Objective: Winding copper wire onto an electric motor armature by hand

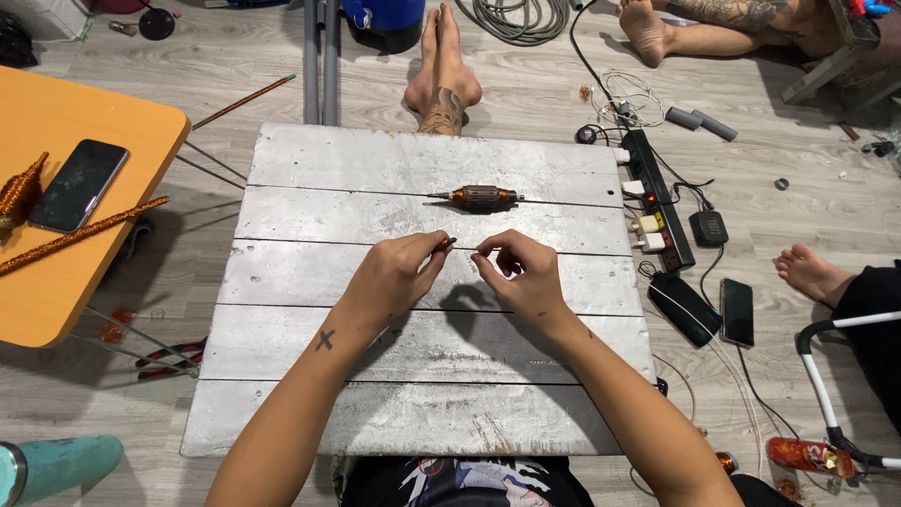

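We are working over the whitewashed plank counter (413,329), both hands (460,272) meeting near its middle; our left hand (394,277) is closing thumb and forefinger on a short, thin copper-coloured piece (445,243), its tip showing just past the fingertips; our right hand (521,272) is curling in just beside it, thumb and forefinger pinched together, though we cannot tell what, if anything, it is gripping; a motor armature (481,197) with copper windings is lying on its side on the counter, beyond the hands and apart from them; a power strip (662,202) is lying on the floor off the right edge; a dark phone (78,185) is resting on the orange table (56,282) at left.
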